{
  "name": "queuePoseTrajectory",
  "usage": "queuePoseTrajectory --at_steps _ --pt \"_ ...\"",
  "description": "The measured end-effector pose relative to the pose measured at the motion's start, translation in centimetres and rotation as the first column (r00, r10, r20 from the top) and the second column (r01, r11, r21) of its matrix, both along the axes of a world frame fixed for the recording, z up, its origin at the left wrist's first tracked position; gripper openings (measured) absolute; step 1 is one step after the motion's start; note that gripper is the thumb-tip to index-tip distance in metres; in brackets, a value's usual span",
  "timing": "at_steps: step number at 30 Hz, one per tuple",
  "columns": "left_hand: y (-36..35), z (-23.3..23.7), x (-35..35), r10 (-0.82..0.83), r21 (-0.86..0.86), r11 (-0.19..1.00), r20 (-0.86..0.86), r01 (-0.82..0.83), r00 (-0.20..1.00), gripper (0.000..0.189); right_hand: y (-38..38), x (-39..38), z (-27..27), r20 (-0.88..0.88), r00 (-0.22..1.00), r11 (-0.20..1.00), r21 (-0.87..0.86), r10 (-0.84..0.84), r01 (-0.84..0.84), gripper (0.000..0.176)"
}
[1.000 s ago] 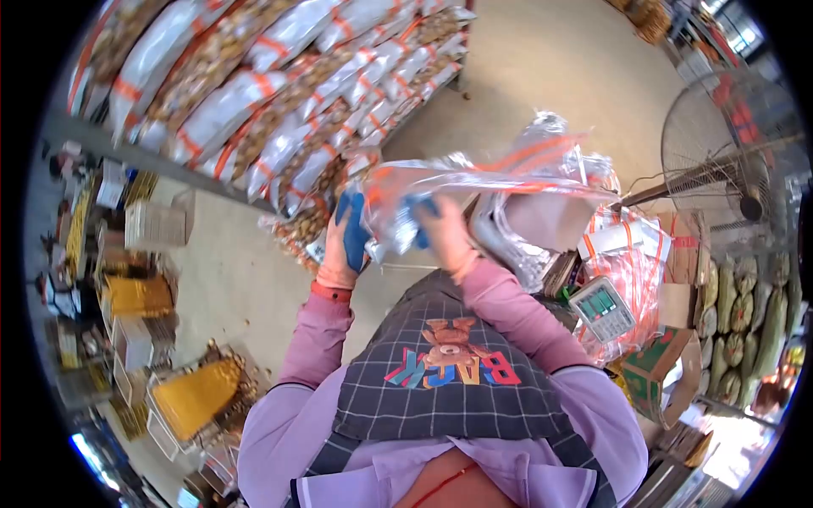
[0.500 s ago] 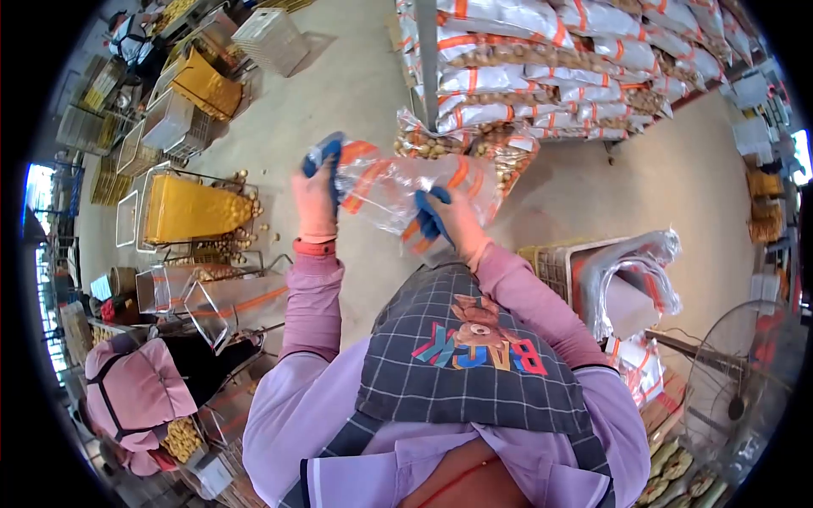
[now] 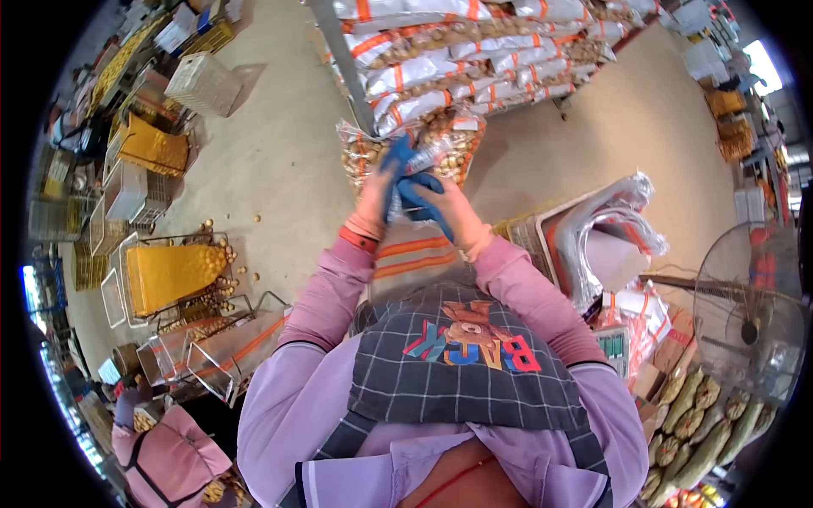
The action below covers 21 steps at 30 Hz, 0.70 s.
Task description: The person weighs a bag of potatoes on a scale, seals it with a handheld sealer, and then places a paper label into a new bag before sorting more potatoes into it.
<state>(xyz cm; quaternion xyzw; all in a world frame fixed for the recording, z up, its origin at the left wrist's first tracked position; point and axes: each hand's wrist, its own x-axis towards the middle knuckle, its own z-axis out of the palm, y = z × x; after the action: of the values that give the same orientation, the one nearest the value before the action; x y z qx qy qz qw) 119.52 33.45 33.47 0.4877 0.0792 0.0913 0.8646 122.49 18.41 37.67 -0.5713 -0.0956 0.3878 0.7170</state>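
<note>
A clear plastic bag (image 3: 415,254) with orange stripes hangs in front of my apron. Its upper part is bunched between my two blue-coated gloves, close together. My left hand (image 3: 385,182) presses the gathered plastic from the left, fingers pointing forward. Curled around the bunch from the right is my right hand (image 3: 436,206). Just beyond my hands, two filled clear bags stand on the floor: the left filled bag (image 3: 357,157) and the right filled bag (image 3: 461,148), both holding round tan produce. My hands partly cover them.
Stacked filled sacks (image 3: 474,68) rise ahead behind a metal post (image 3: 343,68). To my right, a crate (image 3: 529,237) carries a pile of flat plastic bags (image 3: 605,245). A fan (image 3: 749,313) stands farther right. Yellow sacks on frames (image 3: 174,275) and a co-worker (image 3: 174,453) are at left.
The bag was stretched wide between my hands; now my hands have come together and it is bunched between them. My view has shifted, and the co-worker at left has changed posture.
</note>
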Motion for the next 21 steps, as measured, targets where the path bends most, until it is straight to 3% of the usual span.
queuePoseTrajectory --at_steps 1,2,3,4,5,6,7,8,9,10,11,12,13,14,15,16,17,19,20,21 --pt "-1.8 -2.7 -0.1 -0.084 -0.097 0.992 -0.003 0.084 0.996 0.05 -0.8 0.4 -2.2 0.412 0.911 0.972 -0.216 0.007 0.09 0.022" --pt "-3.9 -4.9 -0.2 0.014 0.206 0.978 0.006 -0.015 1.0 0.049 -2.1 0.7 -2.4 0.426 0.905 0.958 -0.265 0.016 0.108 0.02" --pt "-6.0 -6.1 -0.4 0.1 0.488 0.865 0.052 -0.113 0.994 0.048 -3.5 1.1 -2.6 0.441 0.897 0.942 -0.312 0.025 0.127 0.018" --pt "-7.9 -5.3 -0.6 0.08 0.491 0.866 0.046 -0.092 0.996 0.048 -4.8 1.5 -3.3 0.435 0.9 0.94 -0.31 0.005 0.144 0.018" --pt "-9.9 -4.3 -1.2 0.168 0.152 0.975 -0.021 -0.163 0.986 0.047 -6.2 1.8 -4.5 0.192 0.966 0.964 -0.166 -0.173 0.206 0.015" --pt "-11.7 -2.5 -2.0 0.231 -0.2 0.947 -0.123 -0.252 0.965 0.047 -7.7 2.0 -5.4 -0.086 0.949 0.953 -0.039 -0.303 0.3 0.012" --pt "-13.1 0.4 -2.9 0.223 0.046 0.975 -0.159 -0.218 0.962 0.048 -8.9 2.4 -5.8 -0.095 0.946 0.95 -0.042 -0.311 0.308 0.012" --pt "-14.2 0.5 -3.6 0.241 0.401 0.9 -0.135 -0.169 0.961 0.045 -10.0 3.1 -6.0 -0.179 0.897 0.907 0.052 -0.404 0.419 0.01" --pt "-15.0 0.7 -4.0 0.247 0.706 0.701 -0.102 -0.105 0.963 0.043 -11.0 3.7 -5.7 -0.271 0.835 0.839 0.139 -0.479 0.527 0.009" --pt "-15.5 0.8 -4.1 0.243 0.714 0.694 -0.107 -0.096 0.964 0.043 -12.2 4.1 -5.3 -0.253 0.837 0.841 0.125 -0.486 0.526 0.006" --pt "-15.9 0.9 -4.3 0.094 0.66 0.735 -0.33 0.158 0.939 0.037 -13.2 4.6 -4.9 -0.268 0.832 0.837 0.13 -0.487 0.532 0.006" --pt "-16.2 0.9 -4.5 -0.059 0.548 0.736 -0.534 0.398 0.844 0.031 -14.1 5.1 -4.8 -0.148 0.857 0.853 0.11 -0.494 0.51 0.004" --pt "-16.6 0.5 -4.4 -0.058 0.551 0.725 -0.547 0.412 0.835 0.031 -15.0 5.5 -4.9 -0.029 0.87 0.867 0.083 -0.491 0.492 0.003" --pt "-16.9 -0.6 -3.8 -0.029 0.353 0.903 -0.521 0.246 0.853 0.025 -15.9 6.0 -5.1 -0.008 0.861 0.853 0.133 -0.508 0.505 0.002" --pt "-16.9 -2.0 -3.3 0.012 0.118 0.991 -0.5 0.055 0.866 0.019 -17.2 6.9 -5.3 -0.021 0.858 0.848 0.138 -0.514 0.511 0.002" --pt "-16.1 -2.1 -2.6 -0.075 -0.141 0.99 -0.47 0.009 0.879 0.016 -19.0 7.8 -5.6 0.066 0.802 0.805 0.078 -0.593 0.588 0.003" --pt "-16.0 -2.0 -2.9 -0.023 -0.221 0.971 -0.466 -0.091 0.884 0.014 -20.8 8.7 -6.0 0.157 0.739 0.75 0.024 -0.655 0.66 0.004" --pt "-16.1 -1.0 -2.7 0.116 -0.011 0.989 -0.545 -0.146 0.831 0.015 -24.5 10.4 -7.2 0.059 0.667 0.67 0.075 -0.743 0.739 0.004" --pt "-17.3 -0.7 -2.2 0.198 0.148 0.979 -0.502 -0.141 0.842 0.016 -26.1 10.5 -7.5 0.087 0.774 0.778 0.034 -0.627 0.627 0.005" --pt "-18.1 0.2 -1.9 0.077 0.132 0.991 -0.554 -0.004 0.829 0.017 -26.3 10.0 -6.8 0.069 0.772 0.775 0.034 -0.632 0.631 0.005"
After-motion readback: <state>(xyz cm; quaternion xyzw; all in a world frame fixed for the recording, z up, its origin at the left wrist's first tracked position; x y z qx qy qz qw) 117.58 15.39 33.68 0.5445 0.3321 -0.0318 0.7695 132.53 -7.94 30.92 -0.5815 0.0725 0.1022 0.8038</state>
